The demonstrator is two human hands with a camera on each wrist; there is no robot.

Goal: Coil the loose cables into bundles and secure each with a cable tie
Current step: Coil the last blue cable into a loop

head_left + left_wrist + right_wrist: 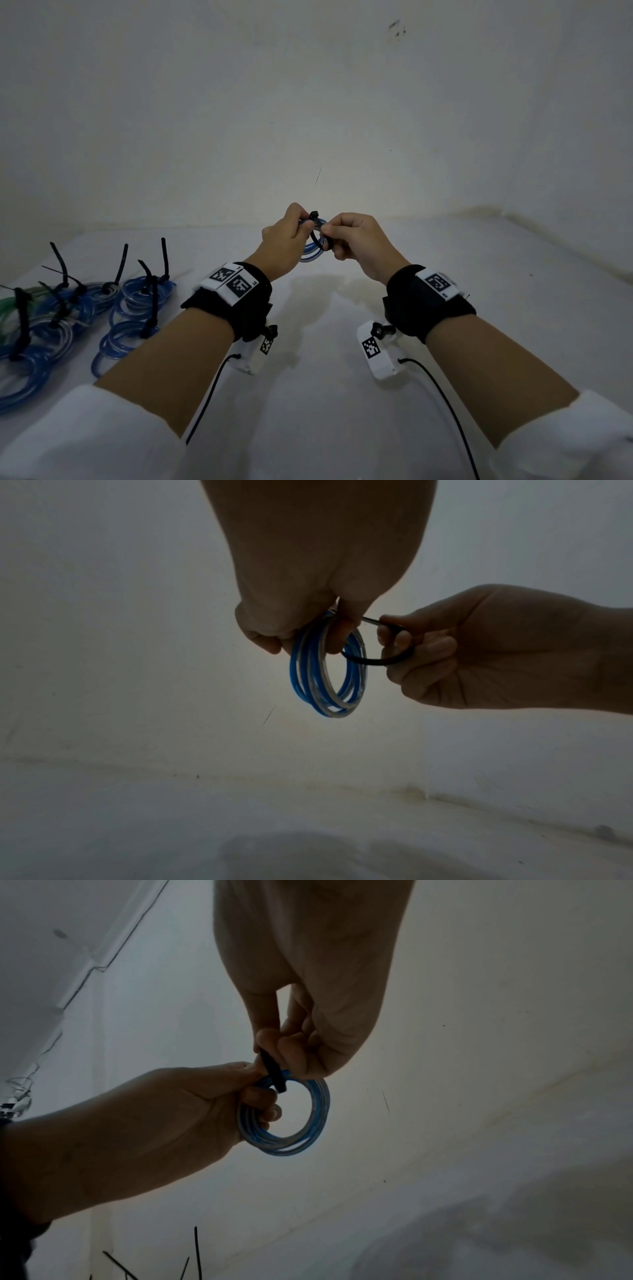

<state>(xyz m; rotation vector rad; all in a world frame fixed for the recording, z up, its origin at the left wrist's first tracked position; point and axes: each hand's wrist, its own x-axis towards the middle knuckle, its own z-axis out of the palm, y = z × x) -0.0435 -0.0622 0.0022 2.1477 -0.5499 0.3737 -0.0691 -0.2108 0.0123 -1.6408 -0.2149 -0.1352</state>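
A small coil of blue and clear cable (312, 254) (327, 669) (291, 1118) hangs in the air above the white table. My left hand (287, 236) (301, 626) (192, 1096) grips the coil's upper left part, one finger hooked through the ring. A black cable tie (318, 233) (373, 660) (274, 1073) loops around the coil, its square head sticking up between the hands. My right hand (346, 236) (428, 647) (291, 1045) pinches the tie's strap between thumb and forefinger, right beside the coil.
Several tied blue cable bundles (137, 305) with black tie tails sticking up lie at the table's left, with a green one (10, 305) at the far edge. A white wall (308, 120) rises behind the table. Black sensor leads (445, 404) trail from both wrists.
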